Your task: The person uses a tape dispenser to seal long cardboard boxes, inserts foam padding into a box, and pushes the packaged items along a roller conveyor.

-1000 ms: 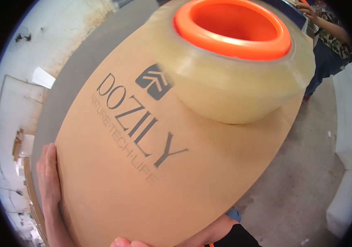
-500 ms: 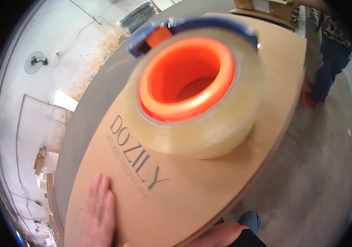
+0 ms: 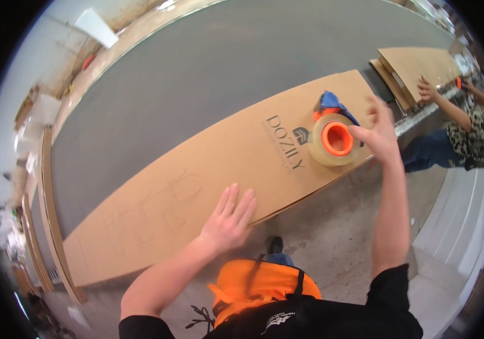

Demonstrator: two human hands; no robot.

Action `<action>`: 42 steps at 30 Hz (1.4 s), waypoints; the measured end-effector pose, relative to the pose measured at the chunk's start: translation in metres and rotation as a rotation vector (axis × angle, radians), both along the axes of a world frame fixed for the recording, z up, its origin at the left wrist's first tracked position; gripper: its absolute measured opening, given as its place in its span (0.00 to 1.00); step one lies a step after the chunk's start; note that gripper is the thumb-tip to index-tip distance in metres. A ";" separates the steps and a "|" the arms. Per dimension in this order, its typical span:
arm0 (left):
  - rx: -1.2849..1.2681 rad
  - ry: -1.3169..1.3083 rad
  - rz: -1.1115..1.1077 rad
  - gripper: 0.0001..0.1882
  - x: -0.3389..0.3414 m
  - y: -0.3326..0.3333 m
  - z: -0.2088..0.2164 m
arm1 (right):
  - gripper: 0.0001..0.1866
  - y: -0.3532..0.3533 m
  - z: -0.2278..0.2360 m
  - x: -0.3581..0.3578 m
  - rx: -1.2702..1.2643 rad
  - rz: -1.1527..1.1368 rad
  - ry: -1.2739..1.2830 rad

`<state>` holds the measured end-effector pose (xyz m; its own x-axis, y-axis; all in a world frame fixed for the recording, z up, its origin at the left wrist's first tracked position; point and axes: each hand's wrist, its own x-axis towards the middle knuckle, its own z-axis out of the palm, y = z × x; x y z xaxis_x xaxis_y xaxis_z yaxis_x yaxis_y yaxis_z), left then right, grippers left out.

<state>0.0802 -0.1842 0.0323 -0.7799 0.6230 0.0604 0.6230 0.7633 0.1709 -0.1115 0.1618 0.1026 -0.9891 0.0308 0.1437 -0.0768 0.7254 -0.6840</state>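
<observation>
A long, flat cardboard box (image 3: 208, 169) with dark printing lies in front of me. My left hand (image 3: 228, 223) rests flat on it near its front edge, fingers stretched out and holding nothing. Toward the right end of the box sits a tape dispenser (image 3: 328, 104) with a blue frame; its wide roll of clear tape (image 3: 321, 151) has an orange core. Right beside the roll is my right hand (image 3: 379, 133), thumb apart from fingers that are blurred by motion. It appears to hold nothing, though the thumb tip comes very near the orange core.
Beneath the box spreads a large grey table (image 3: 197, 73). Farther right, another person (image 3: 474, 133) stands by more cardboard boxes (image 3: 420, 68), one hand raised. Long cardboard pieces (image 3: 52, 220) stand at the left. White sheet-like material (image 3: 457, 243) lies at the right.
The tape dispenser, close before the camera earlier, is now down on the box with my right hand next to it. My view has shifted, showing both arms; the left hand stays on the cardboard.
</observation>
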 end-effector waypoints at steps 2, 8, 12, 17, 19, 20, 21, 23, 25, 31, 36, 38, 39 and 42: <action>0.058 0.048 -0.032 0.38 -0.001 0.000 -0.003 | 0.37 0.010 0.005 -0.034 -0.084 0.180 -0.513; 0.153 0.162 -0.014 0.34 0.005 -0.007 -0.021 | 0.38 -0.027 0.003 0.001 -0.406 0.111 -0.663; 0.193 0.190 -0.002 0.33 0.007 -0.014 -0.033 | 0.45 -0.077 0.027 0.055 -0.333 0.098 -0.626; 0.197 0.265 0.023 0.27 0.016 -0.016 -0.045 | 0.37 -0.144 0.049 0.100 0.454 0.503 -0.049; 0.202 0.274 0.032 0.26 0.017 -0.016 -0.048 | 0.26 -0.174 0.050 0.105 0.500 0.485 0.066; 0.200 0.276 0.036 0.25 0.020 -0.013 -0.051 | 0.24 -0.184 0.047 0.098 0.663 0.495 -0.155; 0.208 0.278 0.036 0.25 0.021 -0.012 -0.049 | 0.22 -0.192 0.048 0.097 0.816 0.501 -0.367; 0.232 0.339 0.056 0.24 0.022 -0.014 -0.049 | 0.19 -0.194 0.039 0.111 0.804 0.563 -0.459; 0.221 0.325 0.059 0.24 0.025 -0.019 -0.051 | 0.18 -0.192 0.041 0.118 0.790 0.633 -0.468; 0.229 0.294 0.043 0.24 0.025 -0.011 -0.051 | 0.29 -0.175 0.027 0.126 0.810 0.602 -0.436; 0.239 0.280 0.032 0.26 0.027 -0.015 -0.057 | 0.30 -0.138 0.018 0.172 0.805 0.598 -0.364; 0.237 0.262 0.050 0.28 0.029 -0.018 -0.060 | 0.30 -0.123 0.003 0.199 0.800 0.581 -0.335; 0.237 0.259 0.047 0.28 0.030 -0.017 -0.059 | 0.31 -0.118 -0.002 0.213 0.798 0.562 -0.383; 0.254 0.241 0.044 0.30 0.030 -0.018 -0.057 | 0.31 -0.110 -0.018 0.233 0.771 0.512 -0.361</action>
<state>0.1101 -0.2025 -0.0248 -0.7500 0.5307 0.3948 0.6362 0.7421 0.2111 0.1212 0.0513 0.0845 -0.8452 -0.3877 -0.3679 -0.3855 0.9190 -0.0828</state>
